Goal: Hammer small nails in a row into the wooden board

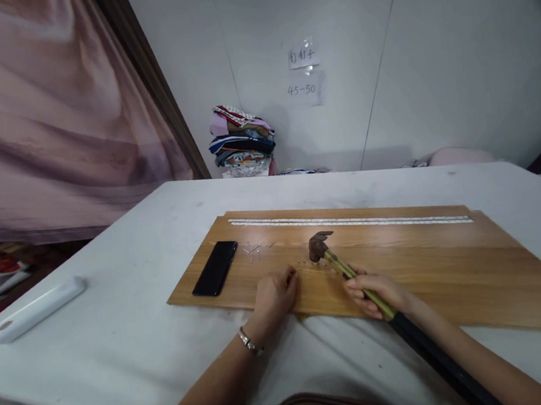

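Note:
My right hand [374,290] is wrapped round the yellow and black handle of a claw hammer [333,261]. The rusty hammer head sits low at the middle of a brown wooden board [431,256], right by a short row of nail heads [304,262]. To the left of that row, my left hand [274,292] rests closed on the board near its front edge; whatever its fingers may hold is hidden. Several loose nails [252,251] lie scattered on the board beyond my left hand.
A black smartphone [215,268] lies on the board's left end. Two pale measuring strips [350,221] run along its far edge. The board lies on a white-covered table [128,275], with a long white object [42,308] at the left. Folded clothes [243,139] are stacked against the wall.

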Demonstrator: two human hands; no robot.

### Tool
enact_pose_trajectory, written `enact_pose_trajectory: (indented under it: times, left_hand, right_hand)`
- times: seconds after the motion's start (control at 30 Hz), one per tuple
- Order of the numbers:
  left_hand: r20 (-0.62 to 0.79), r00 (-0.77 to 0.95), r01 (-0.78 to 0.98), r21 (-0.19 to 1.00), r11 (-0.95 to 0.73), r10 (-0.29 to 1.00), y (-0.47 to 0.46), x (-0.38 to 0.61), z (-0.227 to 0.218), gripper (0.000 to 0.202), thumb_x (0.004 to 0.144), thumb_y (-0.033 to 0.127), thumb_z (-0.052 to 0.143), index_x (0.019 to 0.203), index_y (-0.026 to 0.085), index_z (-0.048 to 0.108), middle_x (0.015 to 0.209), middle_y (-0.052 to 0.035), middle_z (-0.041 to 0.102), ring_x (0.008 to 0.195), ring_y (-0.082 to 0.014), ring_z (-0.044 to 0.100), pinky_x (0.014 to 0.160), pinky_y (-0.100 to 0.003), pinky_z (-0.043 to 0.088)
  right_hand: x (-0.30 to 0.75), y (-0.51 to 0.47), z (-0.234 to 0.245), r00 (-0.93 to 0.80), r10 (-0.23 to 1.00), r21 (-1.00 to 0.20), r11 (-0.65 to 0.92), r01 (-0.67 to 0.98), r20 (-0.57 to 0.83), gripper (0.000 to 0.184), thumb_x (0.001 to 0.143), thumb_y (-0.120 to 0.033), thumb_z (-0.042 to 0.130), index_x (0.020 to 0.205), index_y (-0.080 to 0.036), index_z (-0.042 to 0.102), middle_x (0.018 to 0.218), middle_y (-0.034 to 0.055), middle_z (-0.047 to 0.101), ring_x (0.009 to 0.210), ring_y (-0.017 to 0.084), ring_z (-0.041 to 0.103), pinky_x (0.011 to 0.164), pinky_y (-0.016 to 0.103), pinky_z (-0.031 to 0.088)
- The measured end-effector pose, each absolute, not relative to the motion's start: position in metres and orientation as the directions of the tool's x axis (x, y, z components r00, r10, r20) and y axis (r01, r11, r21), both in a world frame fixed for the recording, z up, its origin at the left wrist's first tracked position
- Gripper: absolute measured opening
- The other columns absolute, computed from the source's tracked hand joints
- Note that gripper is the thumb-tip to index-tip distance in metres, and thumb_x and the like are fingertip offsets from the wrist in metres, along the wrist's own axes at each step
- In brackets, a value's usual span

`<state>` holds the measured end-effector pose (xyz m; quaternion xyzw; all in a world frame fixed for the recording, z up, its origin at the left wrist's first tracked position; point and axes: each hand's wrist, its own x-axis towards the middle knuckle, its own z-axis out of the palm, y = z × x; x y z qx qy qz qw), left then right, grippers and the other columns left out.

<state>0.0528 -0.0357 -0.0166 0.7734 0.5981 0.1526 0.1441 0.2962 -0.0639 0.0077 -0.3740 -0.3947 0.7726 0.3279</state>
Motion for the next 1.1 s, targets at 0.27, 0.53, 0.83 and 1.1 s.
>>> enact_pose_trajectory:
  times: [0.27, 0.53, 0.83, 1.1]
  left_hand:
    - [0.066, 0.249, 0.849, 0.465, -0.251, 0.966, -0.033, 0.051, -0.024, 0.023, 0.094, 0.031, 0.043, 0.09, 0.022, 0.063, 0.088, -0.0035, 0.07, 0.084, -0.016, 0.064, 0.071, -0.023, 0.039]
    - [0.101, 0.272, 0.828, 0.482, -0.286, 0.957, -0.033, 0.049, -0.028, 0.023, 0.093, 0.032, 0.043, 0.088, 0.022, 0.063, 0.086, -0.003, 0.069, 0.08, -0.0157, 0.062, 0.069, -0.023, 0.04]
    - [0.084, 0.253, 0.845, 0.467, -0.262, 0.964, -0.034, 0.049, -0.029, 0.021, 0.092, 0.029, 0.044, 0.085, 0.021, 0.062, 0.084, -0.0026, 0.069, 0.078, -0.0149, 0.063, 0.069, -0.022, 0.039]
    - [0.088, 0.232, 0.889, 0.385, -0.248, 0.969, -0.037, 0.052, -0.022, 0.023, 0.09, 0.032, 0.045, 0.078, 0.021, 0.061, 0.077, -0.0023, 0.068, 0.07, -0.015, 0.06, 0.061, -0.024, 0.033]
  right_hand:
    - [0.293, -0.063, 0.0, -0.495, 0.798, -0.848, -0.49, -0.201, -0.344, 0.038, 0.071, -0.031, 0.066, 0.103, -0.02, 0.049, 0.053, -0.0112, 0.046, 0.03, 0.003, 0.034, 0.025, 0.013, 0.029]
    - [0.299, -0.067, 0.007, -0.474, 0.839, -0.858, -0.43, -0.279, -0.266, 0.035, 0.072, -0.031, 0.067, 0.101, -0.02, 0.05, 0.055, -0.011, 0.047, 0.029, 0.002, 0.034, 0.025, 0.012, 0.031]
    - [0.291, -0.066, 0.002, -0.522, 0.797, -0.86, -0.465, -0.211, -0.303, 0.038, 0.07, -0.032, 0.068, 0.101, -0.019, 0.051, 0.054, -0.0106, 0.048, 0.029, 0.002, 0.034, 0.024, 0.013, 0.03]
    - [0.291, -0.069, 0.005, -0.493, 0.808, -0.873, -0.455, -0.177, -0.321, 0.044, 0.07, -0.036, 0.068, 0.106, -0.019, 0.05, 0.054, -0.0107, 0.047, 0.029, 0.002, 0.034, 0.025, 0.013, 0.029]
